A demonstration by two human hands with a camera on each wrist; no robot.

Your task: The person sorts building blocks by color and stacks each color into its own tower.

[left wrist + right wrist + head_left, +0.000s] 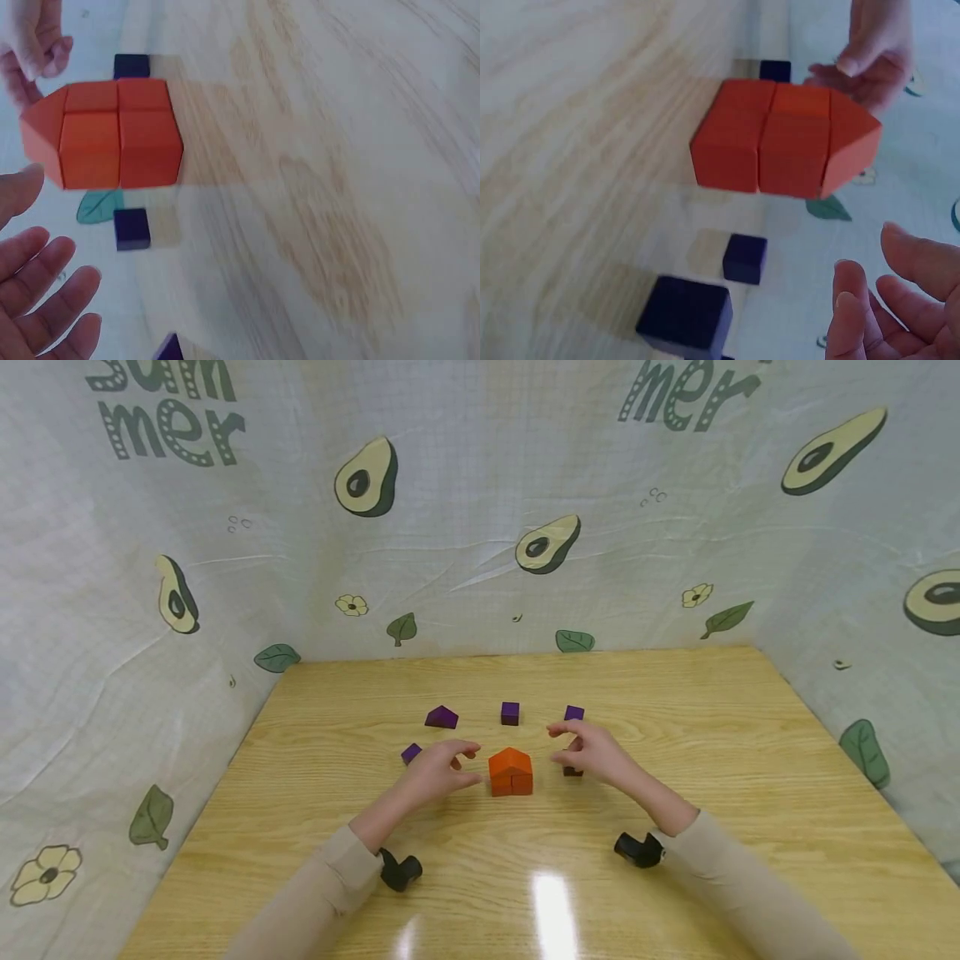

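1. Fingers parted and empty, a person's left hand (435,770) and right hand (596,752) flank a small orange block house (511,781) standing near the middle of a wood-grain counter (480,868), neither touching it.
2. Visible seams suggest separate pieces: orange cubes (793,156) beneath a peaked roof block (853,142). Each looks light, stiff and hardly fragile, though the stack could topple at a nudge.
3. The surest hold is likely on flat, opposite cube sides; the roof's slopes may slip from a pinch.
4. Purple cubes (510,714) and a purple wedge-shaped block (442,717) lie around.
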